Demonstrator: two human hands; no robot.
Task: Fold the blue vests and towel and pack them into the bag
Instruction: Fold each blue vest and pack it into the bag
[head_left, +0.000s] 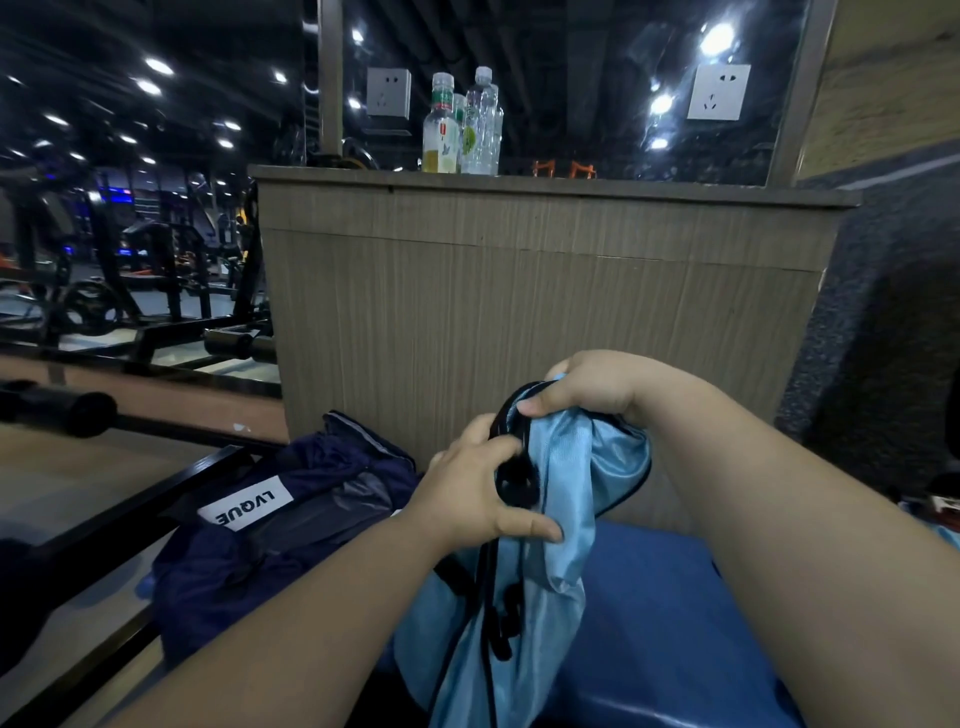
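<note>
Both hands pinch a shiny light-blue vest with black trim (566, 467) above the blue padded bench (660, 613). The left hand (472, 493) grips its black edge, the right hand (597, 387) its top. A navy fabric bag (270, 519) lies off the bench's left edge.

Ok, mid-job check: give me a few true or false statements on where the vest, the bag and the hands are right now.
1. The left hand and the right hand both grip the light blue vest. True.
2. The light blue vest is already packed in the navy bag. False: it is held up over the blue pad, to the right of the bag.
3. The navy bag lies to the left of both hands. True.
4. The bottles stand on the floor beside the bag. False: they stand on top of the wooden counter.
</note>
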